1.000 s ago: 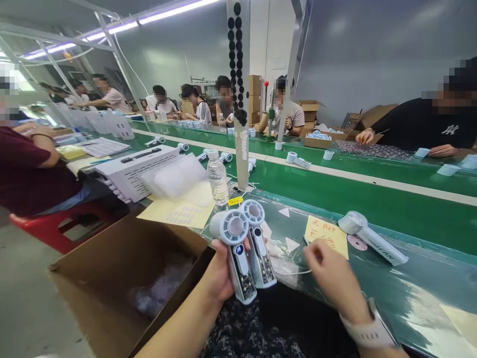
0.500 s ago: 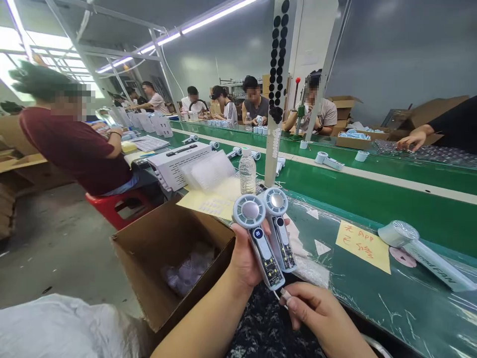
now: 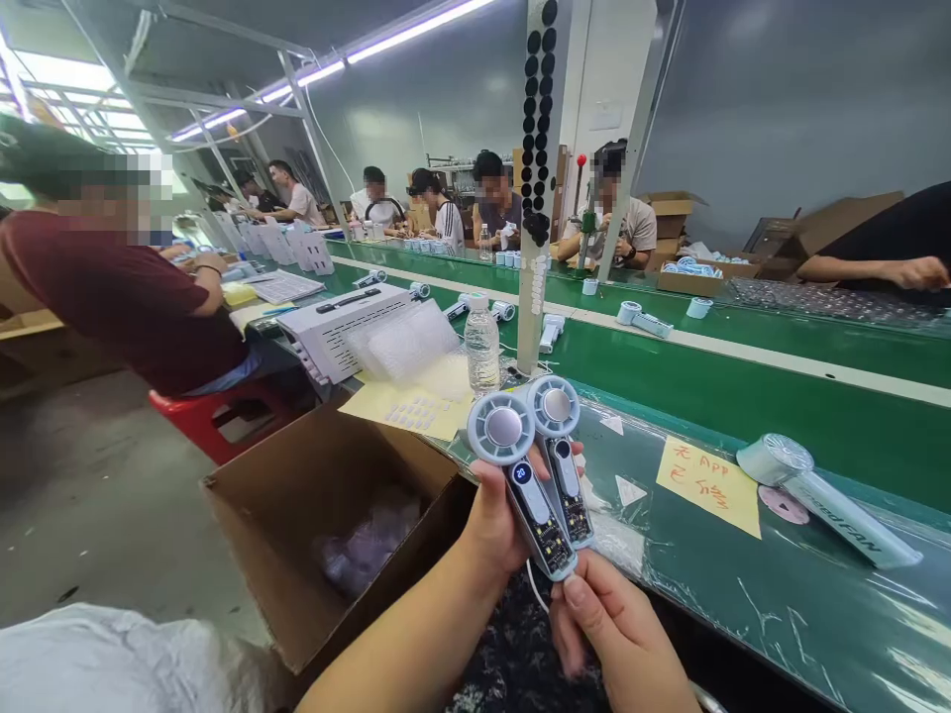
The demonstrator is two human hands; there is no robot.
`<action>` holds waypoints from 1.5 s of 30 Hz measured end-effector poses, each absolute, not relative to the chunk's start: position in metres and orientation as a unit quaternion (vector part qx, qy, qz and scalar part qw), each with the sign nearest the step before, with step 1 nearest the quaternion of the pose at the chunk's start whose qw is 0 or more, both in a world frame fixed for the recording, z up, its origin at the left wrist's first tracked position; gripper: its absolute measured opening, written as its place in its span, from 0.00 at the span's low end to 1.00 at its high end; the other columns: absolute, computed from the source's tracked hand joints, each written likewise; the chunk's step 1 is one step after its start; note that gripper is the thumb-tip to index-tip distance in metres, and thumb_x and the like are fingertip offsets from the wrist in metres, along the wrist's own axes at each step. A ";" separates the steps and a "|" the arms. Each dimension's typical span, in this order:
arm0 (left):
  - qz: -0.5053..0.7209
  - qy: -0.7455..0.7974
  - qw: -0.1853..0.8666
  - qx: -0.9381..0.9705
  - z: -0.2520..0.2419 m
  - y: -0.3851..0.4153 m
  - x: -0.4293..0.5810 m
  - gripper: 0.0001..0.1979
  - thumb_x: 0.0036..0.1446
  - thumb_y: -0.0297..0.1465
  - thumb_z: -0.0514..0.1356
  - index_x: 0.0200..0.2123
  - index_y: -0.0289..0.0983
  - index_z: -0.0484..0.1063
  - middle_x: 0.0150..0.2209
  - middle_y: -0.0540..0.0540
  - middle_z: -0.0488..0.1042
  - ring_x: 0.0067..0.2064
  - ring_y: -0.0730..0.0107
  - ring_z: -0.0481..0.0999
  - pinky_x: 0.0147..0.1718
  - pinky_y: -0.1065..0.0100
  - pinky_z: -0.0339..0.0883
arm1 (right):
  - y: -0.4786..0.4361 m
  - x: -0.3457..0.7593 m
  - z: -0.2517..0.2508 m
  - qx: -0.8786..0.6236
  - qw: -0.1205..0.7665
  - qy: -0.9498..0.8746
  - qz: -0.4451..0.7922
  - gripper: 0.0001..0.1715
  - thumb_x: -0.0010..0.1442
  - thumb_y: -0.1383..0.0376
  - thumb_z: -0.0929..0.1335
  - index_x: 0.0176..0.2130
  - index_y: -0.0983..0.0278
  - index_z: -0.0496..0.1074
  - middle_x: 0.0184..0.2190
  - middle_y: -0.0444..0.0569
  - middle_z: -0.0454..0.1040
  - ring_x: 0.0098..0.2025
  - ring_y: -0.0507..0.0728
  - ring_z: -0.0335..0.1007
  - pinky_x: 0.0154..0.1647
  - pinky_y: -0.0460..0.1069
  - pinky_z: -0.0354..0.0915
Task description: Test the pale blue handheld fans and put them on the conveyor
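Observation:
Two light blue handheld fans are in my left hand [image 3: 490, 525], with their circuit boards exposed along the handles. The front fan [image 3: 539, 515] shows a lit "20" on its round display. Behind it and to the right, the rear fan [image 3: 571, 485] has a dark display. My right hand [image 3: 616, 624] is closed at the foot of the front fan, pinching the plug end of a white charging cable [image 3: 535, 586]. My fingers hide the plug, so I cannot tell whether it sits inside the port.
An open cardboard box [image 3: 334, 535] stands left of my arms. On the bench are a water bottle [image 3: 482, 347], a yellow note [image 3: 709, 485] and another fan [image 3: 832, 500]. A green conveyor belt [image 3: 743, 376] carries more fans. A co-worker in a maroon shirt [image 3: 111, 277] sits at left.
My right hand has brought the cable plug up to the front fan's base, where a gap showed before. The view has shifted slightly. The co-worker's arm at far right has lifted from the bubble wrap.

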State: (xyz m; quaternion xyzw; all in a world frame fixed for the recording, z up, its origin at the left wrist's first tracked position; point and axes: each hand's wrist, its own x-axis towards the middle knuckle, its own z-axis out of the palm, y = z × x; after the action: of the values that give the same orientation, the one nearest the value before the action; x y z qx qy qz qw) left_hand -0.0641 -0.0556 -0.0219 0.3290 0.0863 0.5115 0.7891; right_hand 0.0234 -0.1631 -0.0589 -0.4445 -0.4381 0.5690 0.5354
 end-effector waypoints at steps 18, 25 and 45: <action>0.533 0.057 0.764 0.358 -0.022 -0.058 -0.063 0.33 0.42 0.63 0.62 0.25 0.35 0.74 0.45 0.41 0.77 0.45 0.55 0.77 0.42 0.61 0.73 | -0.160 0.031 -0.056 -0.518 0.546 -0.414 0.513 0.28 0.63 0.42 0.64 0.27 0.61 0.68 0.19 0.44 0.66 0.24 0.55 0.64 0.30 0.49 0.61; 0.528 0.102 0.780 0.320 -0.011 -0.041 -0.080 0.24 0.47 0.54 0.66 0.32 0.38 0.77 0.48 0.41 0.77 0.52 0.48 0.75 0.52 0.53 0.69 | -0.150 0.093 -0.031 -0.665 0.540 -0.482 0.182 0.24 0.62 0.44 0.64 0.31 0.59 0.74 0.53 0.57 0.70 0.58 0.72 0.63 0.59 0.63 0.58; 0.336 0.084 0.843 0.412 -0.028 -0.064 -0.062 0.25 0.49 0.31 0.71 0.50 0.43 0.70 0.36 0.52 0.70 0.34 0.71 0.74 0.37 0.65 0.72 | -0.165 0.087 -0.045 -0.393 0.676 -0.296 0.549 0.21 0.57 0.53 0.73 0.47 0.60 0.74 0.33 0.47 0.74 0.33 0.54 0.68 0.35 0.48 0.67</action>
State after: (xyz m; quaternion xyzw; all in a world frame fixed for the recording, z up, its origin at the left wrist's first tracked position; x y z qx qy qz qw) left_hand -0.0622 -0.0637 -0.0279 0.4119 0.0843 0.3363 0.8427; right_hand 0.0869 -0.1654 -0.0449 -0.3932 -0.2963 0.5488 0.6756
